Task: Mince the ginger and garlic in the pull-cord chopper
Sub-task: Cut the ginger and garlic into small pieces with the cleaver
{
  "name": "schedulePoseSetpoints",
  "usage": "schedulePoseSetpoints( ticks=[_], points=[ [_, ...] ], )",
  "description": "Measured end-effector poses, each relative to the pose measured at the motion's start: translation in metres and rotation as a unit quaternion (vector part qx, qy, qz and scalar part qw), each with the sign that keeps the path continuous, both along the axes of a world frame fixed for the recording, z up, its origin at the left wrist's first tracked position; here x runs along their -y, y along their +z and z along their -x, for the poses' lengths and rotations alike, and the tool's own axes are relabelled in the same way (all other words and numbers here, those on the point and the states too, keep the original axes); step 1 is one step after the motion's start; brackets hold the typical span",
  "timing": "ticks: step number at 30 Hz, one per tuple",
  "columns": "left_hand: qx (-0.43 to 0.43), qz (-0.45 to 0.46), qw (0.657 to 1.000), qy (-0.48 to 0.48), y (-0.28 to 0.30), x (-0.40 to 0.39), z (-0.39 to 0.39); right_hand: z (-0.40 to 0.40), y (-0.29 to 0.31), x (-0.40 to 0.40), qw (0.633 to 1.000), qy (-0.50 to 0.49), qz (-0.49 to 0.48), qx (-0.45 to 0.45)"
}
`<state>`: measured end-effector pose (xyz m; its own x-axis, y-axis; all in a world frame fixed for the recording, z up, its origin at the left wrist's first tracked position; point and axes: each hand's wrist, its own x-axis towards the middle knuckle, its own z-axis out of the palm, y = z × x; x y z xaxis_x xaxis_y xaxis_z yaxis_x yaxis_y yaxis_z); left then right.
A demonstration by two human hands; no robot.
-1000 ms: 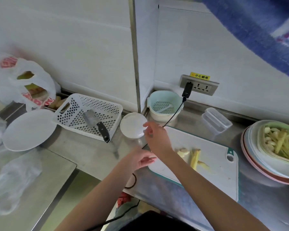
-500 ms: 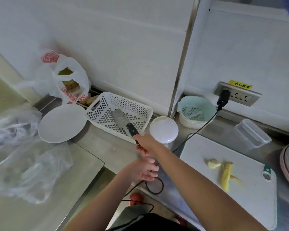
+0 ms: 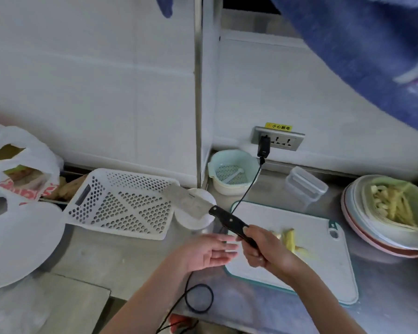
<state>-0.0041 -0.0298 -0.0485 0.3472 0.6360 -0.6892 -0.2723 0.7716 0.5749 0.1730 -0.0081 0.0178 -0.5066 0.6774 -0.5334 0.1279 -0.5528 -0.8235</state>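
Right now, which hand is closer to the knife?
Right. The right hand grips the knife by its handle; the left hand is open just beside it, not touching.

The chopper (image 3: 195, 211) is half hidden behind the knife (image 3: 210, 214) blade. The plate (image 3: 17, 242) at the counter's left edge is cut off by the frame, as are the bag (image 3: 15, 165) and the stacked plates (image 3: 384, 239) at the right. Bag contents are blurred.

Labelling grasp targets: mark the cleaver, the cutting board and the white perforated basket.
cleaver (image 3: 190, 200), head view, flat of the blade.
cutting board (image 3: 323, 268), head view, bare white surface.
white perforated basket (image 3: 121, 203), head view, perforated floor.
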Motion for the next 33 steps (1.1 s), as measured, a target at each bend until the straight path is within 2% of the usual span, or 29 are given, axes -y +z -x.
schedulePoseSetpoints(
  ticks=[2, 7, 10, 13, 18, 21, 22, 25, 27, 30, 31, 33],
  points=[
    [0.061, -0.017, 0.996, -0.066, 0.002, -0.004, -0.011, -0.025, -0.003, 0.004, 0.999, -0.028, -0.002, -0.022],
    [0.109, -0.052, 0.965, -0.232, 0.009, -0.014, -0.056, -0.082, -0.011, 0.024, 0.995, -0.083, -0.045, -0.044],
    [0.129, -0.074, 0.954, -0.261, 0.009, -0.02, -0.082, -0.113, -0.017, 0.037, 0.994, -0.088, -0.045, -0.051],
    [0.163, -0.07, 0.956, -0.234, 0.008, -0.026, -0.106, -0.135, -0.025, 0.042, 0.991, -0.12, -0.024, -0.051],
    [0.096, 0.008, 0.987, -0.125, 0.002, -0.027, -0.155, -0.159, -0.036, 0.041, 0.995, -0.096, -0.002, 0.002],
    [0.079, 0.035, 0.996, -0.034, 0.005, -0.028, -0.179, -0.161, -0.036, 0.037, 0.998, -0.02, -0.009, 0.065],
    [0.054, 0.039, 0.998, -0.013, 0.008, -0.03, -0.185, -0.161, -0.035, 0.035, 0.996, 0.005, -0.014, 0.087],
    [-0.091, 0.017, 0.996, 0.021, 0.007, -0.033, -0.197, -0.163, -0.03, 0.025, 0.986, 0.067, -0.032, 0.15],
    [-0.117, 0.009, 0.993, 0.015, 0.008, -0.029, -0.202, -0.169, -0.022, 0.016, 0.975, 0.092, -0.03, 0.2],
    [-0.164, -0.034, 0.985, -0.04, 0.009, -0.018, -0.207, -0.17, -0.019, -0.004, 0.965, -0.026, -0.018, 0.26],
    [-0.18, -0.059, 0.98, -0.057, 0.01, -0.013, -0.209, -0.167, -0.022, -0.011, 0.959, -0.053, -0.03, 0.277],
    [-0.23, -0.145, 0.957, -0.098, 0.01, -0.004, -0.213, -0.15, -0.026, -0.022, 0.953, -0.025, -0.052, 0.298]
  ],
)
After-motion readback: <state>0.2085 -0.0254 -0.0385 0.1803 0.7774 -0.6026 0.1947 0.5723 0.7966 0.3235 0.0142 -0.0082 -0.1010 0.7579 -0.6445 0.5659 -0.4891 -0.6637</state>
